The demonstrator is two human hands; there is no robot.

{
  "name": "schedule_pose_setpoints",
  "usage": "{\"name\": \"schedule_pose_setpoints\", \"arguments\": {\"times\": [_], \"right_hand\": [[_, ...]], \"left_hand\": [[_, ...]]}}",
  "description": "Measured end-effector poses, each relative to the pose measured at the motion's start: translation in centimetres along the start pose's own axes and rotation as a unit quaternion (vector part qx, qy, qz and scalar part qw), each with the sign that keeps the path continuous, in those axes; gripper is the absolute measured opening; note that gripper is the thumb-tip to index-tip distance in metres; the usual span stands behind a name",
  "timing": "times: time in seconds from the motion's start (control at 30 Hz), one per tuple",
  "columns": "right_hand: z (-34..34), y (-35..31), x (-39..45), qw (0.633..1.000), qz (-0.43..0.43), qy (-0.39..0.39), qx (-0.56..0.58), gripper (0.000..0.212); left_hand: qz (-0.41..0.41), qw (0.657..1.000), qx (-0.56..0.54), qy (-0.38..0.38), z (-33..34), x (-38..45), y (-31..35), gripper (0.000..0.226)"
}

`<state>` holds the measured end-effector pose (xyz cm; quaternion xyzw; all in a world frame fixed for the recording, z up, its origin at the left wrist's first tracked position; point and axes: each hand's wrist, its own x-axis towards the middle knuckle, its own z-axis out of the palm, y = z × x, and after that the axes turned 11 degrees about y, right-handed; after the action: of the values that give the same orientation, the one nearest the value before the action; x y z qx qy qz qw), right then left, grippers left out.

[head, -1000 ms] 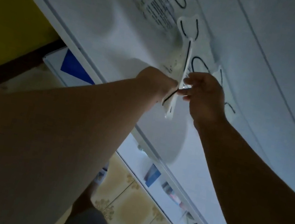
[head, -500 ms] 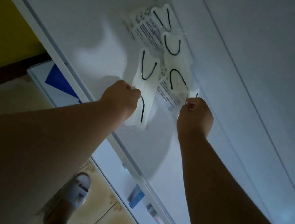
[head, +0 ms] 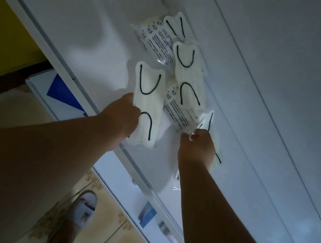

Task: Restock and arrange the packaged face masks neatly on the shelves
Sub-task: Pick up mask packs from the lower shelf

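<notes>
Several clear-wrapped white face masks with black ear loops lie on the white shelf. My left hand grips the near end of one mask packet that lies flat on the shelf, left of the others. My right hand pinches the corner of another packet with printed text. Under that hand a further mask shows partly. Farther back lie a face-up mask and a text-side packet, overlapping.
The shelf's front edge runs diagonally from upper left to lower right. Below it are lower shelves with small boxed goods and a white box with a blue triangle. My sandalled foot stands on the tiled floor.
The mask held upright between both hands a second ago now lies flat on the shelf under my left hand. My right hand has moved to the corner of the neighbouring packet.
</notes>
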<state>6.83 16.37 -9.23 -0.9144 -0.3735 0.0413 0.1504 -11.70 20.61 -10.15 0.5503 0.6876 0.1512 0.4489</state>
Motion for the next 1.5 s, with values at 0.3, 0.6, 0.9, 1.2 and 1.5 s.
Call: {"name": "schedule_pose_setpoints", "arguments": {"times": [0.3,0.6,0.9,1.2,1.5], "right_hand": [[0.4,-0.9,-3.2,0.991,0.065,0.028,0.116,0.025],[-0.6,-0.1,-1.3,0.998,0.006,-0.069,0.009,0.038],[-1.6,0.3,-4.0,0.961,0.142,-0.106,0.21,0.057],[-2.9,-1.6,-6.1,0.928,0.148,-0.184,0.289,0.033],[-1.2,-6.3,-9.5,0.917,0.125,-0.11,0.361,0.027]], "left_hand": [[-0.046,0.974,-0.217,-0.033,-0.6,-0.9,0.2,0.033],[-0.085,0.971,-0.222,-0.029,0.0,-1.9,-0.4,0.04],[-0.065,0.98,-0.176,-0.067,2.1,-5.3,0.3,0.029],[-0.127,0.964,-0.231,-0.026,1.1,-5.6,-0.5,0.036],[-0.205,0.922,-0.329,-0.007,-4.9,-3.0,-2.7,0.022]]}}
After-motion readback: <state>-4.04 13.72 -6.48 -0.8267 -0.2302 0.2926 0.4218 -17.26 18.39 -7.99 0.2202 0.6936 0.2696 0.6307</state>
